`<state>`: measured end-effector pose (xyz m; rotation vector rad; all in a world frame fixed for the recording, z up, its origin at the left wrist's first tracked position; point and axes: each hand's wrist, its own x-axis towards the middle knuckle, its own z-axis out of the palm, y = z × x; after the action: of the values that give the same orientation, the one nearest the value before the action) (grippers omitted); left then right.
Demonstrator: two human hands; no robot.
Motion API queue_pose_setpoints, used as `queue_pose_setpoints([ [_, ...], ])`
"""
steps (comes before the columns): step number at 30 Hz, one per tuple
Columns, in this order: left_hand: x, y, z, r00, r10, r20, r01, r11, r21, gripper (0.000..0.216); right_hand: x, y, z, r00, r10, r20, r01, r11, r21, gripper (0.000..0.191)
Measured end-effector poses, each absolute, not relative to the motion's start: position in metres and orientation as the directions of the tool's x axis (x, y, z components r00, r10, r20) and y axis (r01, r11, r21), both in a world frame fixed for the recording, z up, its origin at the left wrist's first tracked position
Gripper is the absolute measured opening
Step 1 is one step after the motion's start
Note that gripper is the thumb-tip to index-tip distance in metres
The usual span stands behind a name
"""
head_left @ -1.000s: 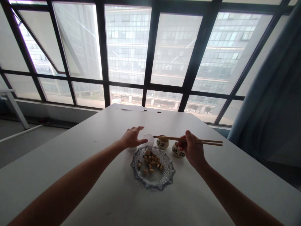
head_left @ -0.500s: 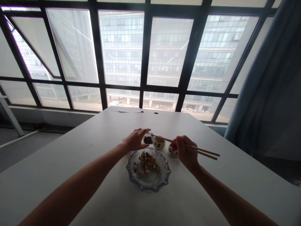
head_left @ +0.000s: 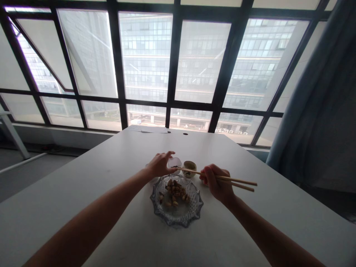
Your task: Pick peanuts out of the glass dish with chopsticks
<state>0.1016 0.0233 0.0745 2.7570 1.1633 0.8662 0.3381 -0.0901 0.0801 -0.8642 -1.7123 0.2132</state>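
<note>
My left hand curves its thumb and fingers around the left side of a small pale bowl. A few dark bits show low in that bowl, near the chopstick tips. My right hand grips a pair of wooden chopsticks, whose tips point left at the bowl's front. Right of the bowl stands a small cup with dark characters, partly crossed by the chopsticks. Nearer to me, a scalloped glass dish holds a heap of pistachio-like nuts.
A second small cup is mostly hidden behind my right hand. Another pale round thing lies partly behind my left wrist. All stand on a white table. Paper sheets lie at its far edge, before windows; a blue curtain hangs right.
The chopstick tips have dropped from above the small bowl to its front. The bowl's dark contents, plainly seen before, are now mostly out of sight. My right hand has lowered slightly.
</note>
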Motion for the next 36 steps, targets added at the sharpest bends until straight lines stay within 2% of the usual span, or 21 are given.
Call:
queue_pose_setpoints([
  [3,0.102,0.028,0.077,0.538,0.760,0.364,0.748,-0.629,0.210,0.067,0.332,-0.092,0.082,-0.182,0.707,0.684,0.388,0.691,-0.610,0.042],
  [6,0.099,0.030,0.078,0.529,0.793,0.304,0.779,-0.595,0.196,0.066,0.325,-0.093,0.081,-0.340,0.702,0.626,0.432,0.708,-0.559,0.041],
  [9,0.092,0.029,0.075,0.530,0.771,0.353,0.763,-0.615,0.197,0.062,0.324,-0.094,0.084,-0.430,0.669,0.606,0.447,0.741,-0.501,0.044],
  [12,0.077,0.024,0.069,0.512,0.734,0.446,0.741,-0.640,0.203,0.056,0.328,-0.097,0.092,-0.490,0.667,0.562,0.419,0.745,-0.519,0.047],
  [16,0.049,0.018,0.057,0.436,0.721,0.538,0.741,-0.627,0.240,0.051,0.331,-0.100,0.097,-0.438,0.720,0.539,0.397,0.693,-0.602,0.047],
  [20,0.029,0.014,0.036,0.354,0.711,0.608,0.708,-0.628,0.323,0.049,0.324,-0.100,0.090,-0.403,0.736,0.544,0.390,0.676,-0.625,0.044],
  [24,0.023,0.012,0.014,0.284,0.702,0.654,0.667,-0.634,0.391,0.051,0.316,-0.100,0.083,-0.449,0.701,0.554,0.407,0.712,-0.572,0.042],
  [28,0.023,0.010,0.003,0.253,0.733,0.631,0.664,-0.606,0.438,0.059,0.314,-0.099,0.082,-0.489,0.671,0.557,0.419,0.741,-0.525,0.043],
  [36,0.023,0.008,0.003,0.262,0.755,0.601,0.684,-0.585,0.437,0.060,0.317,-0.101,0.084,-0.561,0.645,0.519,0.444,0.763,-0.469,0.045],
])
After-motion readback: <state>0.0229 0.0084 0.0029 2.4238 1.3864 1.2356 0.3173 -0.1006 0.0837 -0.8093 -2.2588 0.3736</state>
